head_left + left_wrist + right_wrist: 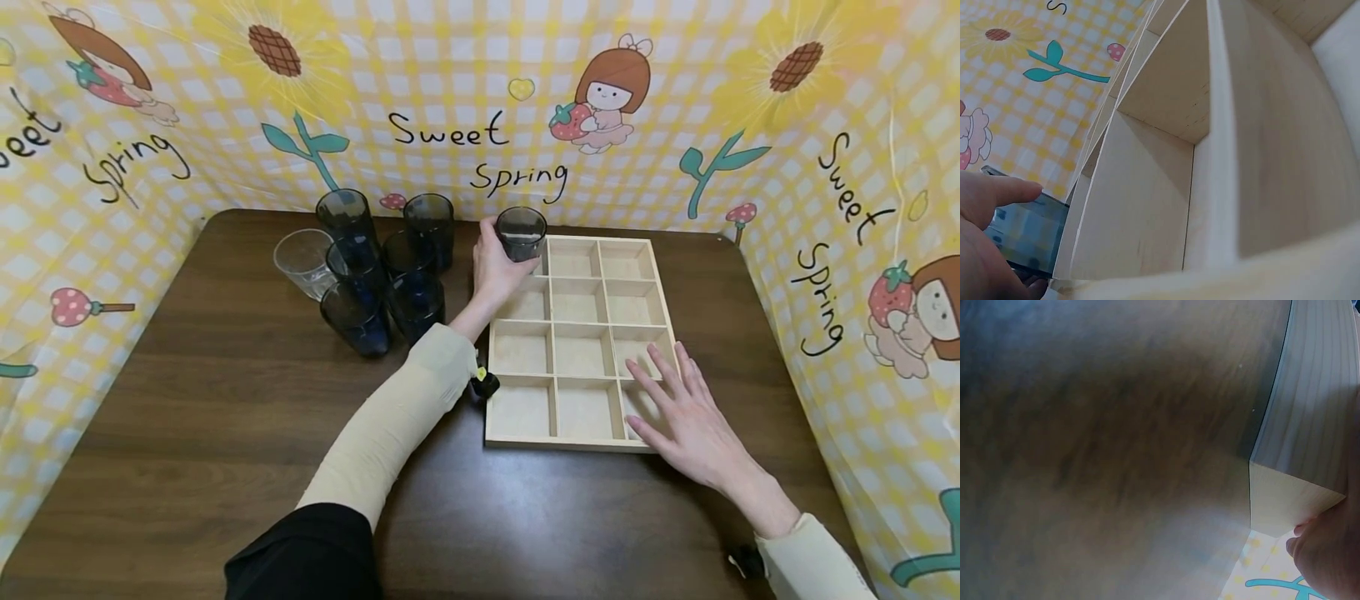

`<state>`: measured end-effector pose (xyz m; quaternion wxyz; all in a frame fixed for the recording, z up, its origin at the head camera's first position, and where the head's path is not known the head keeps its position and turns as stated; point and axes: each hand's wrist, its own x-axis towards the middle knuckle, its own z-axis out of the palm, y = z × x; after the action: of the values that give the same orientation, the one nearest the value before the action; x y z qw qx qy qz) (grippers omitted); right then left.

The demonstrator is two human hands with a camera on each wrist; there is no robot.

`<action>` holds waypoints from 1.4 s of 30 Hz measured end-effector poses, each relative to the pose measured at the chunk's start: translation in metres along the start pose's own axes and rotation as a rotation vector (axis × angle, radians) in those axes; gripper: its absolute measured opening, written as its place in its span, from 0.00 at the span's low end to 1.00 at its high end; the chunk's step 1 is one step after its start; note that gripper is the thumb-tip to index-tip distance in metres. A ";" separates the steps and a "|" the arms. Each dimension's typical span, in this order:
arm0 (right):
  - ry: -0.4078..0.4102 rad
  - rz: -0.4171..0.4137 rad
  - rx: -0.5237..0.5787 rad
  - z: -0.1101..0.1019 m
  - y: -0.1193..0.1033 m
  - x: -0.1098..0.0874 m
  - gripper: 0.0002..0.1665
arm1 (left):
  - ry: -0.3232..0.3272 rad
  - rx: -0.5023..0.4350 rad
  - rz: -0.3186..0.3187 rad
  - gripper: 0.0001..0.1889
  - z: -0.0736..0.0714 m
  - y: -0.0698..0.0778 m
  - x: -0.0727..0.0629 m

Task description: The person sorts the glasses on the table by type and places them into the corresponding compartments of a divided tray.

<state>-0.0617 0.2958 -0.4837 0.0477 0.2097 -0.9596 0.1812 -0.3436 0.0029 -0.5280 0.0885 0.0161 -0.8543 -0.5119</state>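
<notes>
My left hand (501, 268) grips a dark tinted drinking glass (522, 233) at the far left corner compartment of a pale wooden compartment tray (583, 444). The left wrist view has the thumb of that hand (991, 231) along the side of the bluish see-through glass (1035, 234), next to the tray's wall. The glass's base is hidden there. My right hand (686, 421) lies over the tray's near right corner with its fingers spread. In the right wrist view only part of that hand (1329, 550) shows, beside the tray's corner (1304, 425).
Several dark tinted glasses (356, 321) stand close together left of the tray, with one clear glass (303, 260) at their left side. All are on a brown wooden table (187, 417). A yellow checked cloth (450, 67) with printed pictures walls the back and sides.
</notes>
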 end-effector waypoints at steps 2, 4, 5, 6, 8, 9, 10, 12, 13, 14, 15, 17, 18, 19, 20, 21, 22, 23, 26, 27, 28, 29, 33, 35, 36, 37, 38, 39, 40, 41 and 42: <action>-0.003 0.004 0.003 0.001 -0.001 -0.001 0.46 | -0.007 0.013 0.011 0.54 0.004 -0.010 0.005; -0.004 0.008 -0.009 0.002 -0.002 -0.002 0.46 | -0.012 0.014 0.018 0.55 0.006 -0.016 0.007; -0.002 0.012 -0.019 0.002 -0.002 -0.003 0.46 | -0.010 0.022 0.022 0.55 0.006 -0.016 0.007; 0.002 0.017 -0.028 0.002 -0.003 -0.003 0.46 | -0.013 0.026 0.026 0.55 0.005 -0.016 0.007; 0.011 0.033 -0.050 0.002 -0.004 -0.005 0.47 | -0.021 0.036 0.034 0.54 0.002 -0.015 0.005; 0.016 0.044 -0.062 0.002 -0.005 -0.006 0.47 | -0.027 0.041 0.038 0.54 0.001 -0.013 0.003; 0.022 0.055 -0.071 0.002 -0.006 -0.006 0.47 | -0.037 0.047 0.042 0.54 -0.001 -0.012 0.002; 0.028 0.078 -0.085 0.001 -0.008 -0.008 0.46 | -0.057 0.060 0.047 0.55 -0.004 -0.009 -0.002; 0.027 0.090 -0.090 0.000 -0.009 -0.009 0.47 | -0.070 0.065 0.048 0.56 -0.005 -0.008 -0.003; 0.023 0.101 -0.093 0.000 -0.010 -0.010 0.47 | -0.084 0.065 0.048 0.57 -0.006 -0.007 -0.005; 0.019 0.112 -0.094 0.000 -0.011 -0.011 0.47 | -0.098 0.062 0.042 0.59 -0.007 -0.007 -0.007; 0.011 0.128 -0.094 -0.001 -0.013 -0.012 0.47 | -0.117 0.054 0.029 0.62 -0.007 -0.007 -0.010; 0.008 0.135 -0.094 -0.001 -0.013 -0.013 0.47 | -0.128 0.047 0.021 0.63 -0.008 -0.008 -0.011; 0.004 0.140 -0.092 -0.002 -0.014 -0.014 0.47 | -0.133 0.041 0.020 0.64 -0.009 -0.008 -0.012; 0.001 0.143 -0.092 -0.002 -0.014 -0.014 0.46 | -0.135 0.039 0.020 0.65 -0.010 -0.009 -0.013; -0.001 0.146 -0.091 -0.002 -0.014 -0.015 0.46 | -0.137 0.038 0.021 0.65 -0.010 -0.010 -0.013; -0.002 0.145 -0.091 -0.002 -0.014 -0.015 0.46 | -0.140 0.037 0.027 0.65 -0.011 -0.012 -0.014; -0.001 0.142 -0.091 -0.003 -0.014 -0.015 0.46 | -0.143 0.037 0.039 0.65 -0.012 -0.013 -0.015; 0.002 0.132 -0.089 -0.003 -0.013 -0.014 0.47 | -0.171 0.034 0.058 0.64 -0.021 -0.012 -0.027; 0.005 0.128 -0.087 -0.003 -0.013 -0.014 0.47 | -0.190 0.032 0.063 0.65 -0.026 -0.010 -0.032; 0.009 0.126 -0.085 -0.003 -0.012 -0.014 0.47 | -0.211 0.030 0.071 0.65 -0.032 -0.005 -0.040; 0.011 0.124 -0.083 -0.003 -0.012 -0.014 0.46 | -0.231 0.035 0.077 0.64 -0.039 0.000 -0.049; 0.018 0.122 -0.076 -0.002 -0.012 -0.014 0.46 | -0.335 -0.004 0.094 0.59 -0.080 0.048 -0.091; 0.015 0.119 -0.073 -0.002 -0.012 -0.014 0.46 | -0.364 -0.016 0.108 0.55 -0.099 0.070 -0.111; 0.012 0.119 -0.072 -0.002 -0.012 -0.013 0.46 | -0.379 -0.023 0.118 0.55 -0.107 0.079 -0.119; 0.009 0.118 -0.070 -0.003 -0.012 -0.013 0.46 | -0.384 -0.017 0.133 0.54 -0.112 0.082 -0.125; 0.006 0.117 -0.068 -0.003 -0.012 -0.013 0.46 | -0.389 -0.005 0.147 0.53 -0.116 0.084 -0.130; 0.001 0.116 -0.065 -0.003 -0.012 -0.013 0.47 | -0.397 0.008 0.160 0.52 -0.119 0.085 -0.135; -0.003 0.113 -0.064 -0.003 -0.011 -0.014 0.47 | -0.402 0.017 0.170 0.52 -0.122 0.085 -0.139; -0.007 0.110 -0.063 -0.003 -0.011 -0.014 0.47 | -0.410 0.025 0.180 0.52 -0.125 0.085 -0.143; -0.011 0.105 -0.063 -0.003 -0.011 -0.014 0.47 | -0.416 0.025 0.187 0.51 -0.128 0.084 -0.146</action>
<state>-0.0445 0.2932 -0.4793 0.0397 0.1586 -0.9747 0.1522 -0.1729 -0.0513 -0.4153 -0.0427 -0.1682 -0.8581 -0.4833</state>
